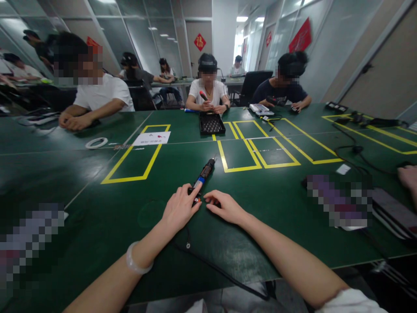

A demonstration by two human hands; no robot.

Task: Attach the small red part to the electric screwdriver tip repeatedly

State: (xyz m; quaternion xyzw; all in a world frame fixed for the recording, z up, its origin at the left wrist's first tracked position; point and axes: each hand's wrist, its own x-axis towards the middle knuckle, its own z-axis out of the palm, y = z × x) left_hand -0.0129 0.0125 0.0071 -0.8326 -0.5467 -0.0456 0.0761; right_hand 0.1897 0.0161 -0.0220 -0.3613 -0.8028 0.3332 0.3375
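A black electric screwdriver (206, 170) with a blue band lies on the green table, its thin bit pointing away from me. My left hand (182, 204) is closed over its rear part, the index finger stretched along the body and the thumb at the right side. Part of the tool's back end is hidden under these fingers. Just to the right, my right hand (226, 206) rests on the table with loosely bent fingers and a gap between thumb and forefinger, holding nothing. From below my left hand a black cord (221, 271) runs toward the table's front edge.
Yellow tape outlines (243, 168) mark the green table (107, 221). Ahead are a black tray of small pieces (211, 125), a white paper (151, 138) and a tape roll (96, 143). Blurred-out devices lie left and right. Several people sit around; one hand (408, 177) shows at right.
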